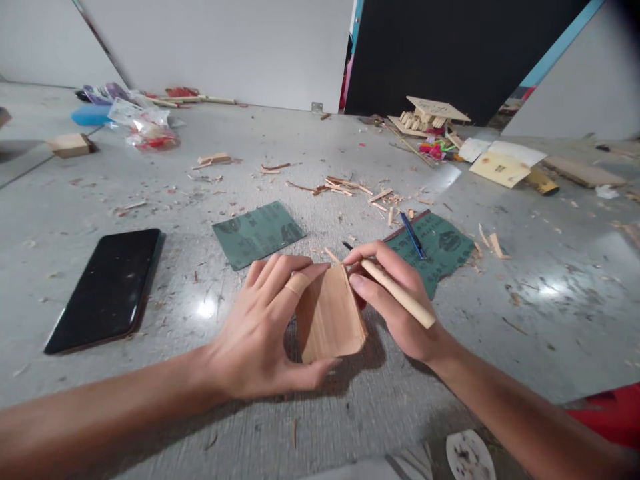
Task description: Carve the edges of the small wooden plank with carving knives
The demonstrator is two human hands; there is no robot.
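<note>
Wooden block point(331, 317) | left hand point(260, 333) clasps it | right hand point(407, 333): tool point(400, 295) (wooden-handled)

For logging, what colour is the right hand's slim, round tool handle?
Pale beige; the handle shows best in the head view.

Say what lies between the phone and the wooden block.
In the head view, the left hand lies between the phone and the wooden block, gripping the block; between phone and hand is tabletop dotted with small scraps.

Wooden block point(330, 317) — partly behind left hand point(267, 327); red item point(615, 415) — cut off at right edge
</note>
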